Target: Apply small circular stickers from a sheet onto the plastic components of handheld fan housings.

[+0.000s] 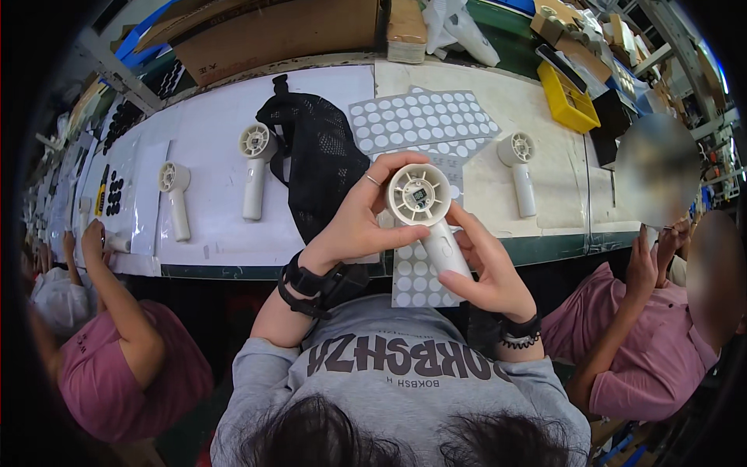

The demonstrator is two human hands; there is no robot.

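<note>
Both my hands hold a white handheld fan (445,247) above the table's near edge. My left hand (364,214) wraps round its round head, thumb across the lower rim. The open head shows spokes and a small dark display in the middle. My right hand (492,268) grips the handle, its thumb on the front. Sheets of round white stickers (424,121) lie behind the fan, and another sticker sheet (420,284) hangs over the table edge below it. A black mesh bag (315,156) lies left of the stickers.
More white fans lie on the table: two at left (254,175) (177,202), one at right (521,175). A yellow bin (568,97) stands back right, a cardboard box (272,39) at the back. Co-workers in pink sit at left (132,366) and right (646,350).
</note>
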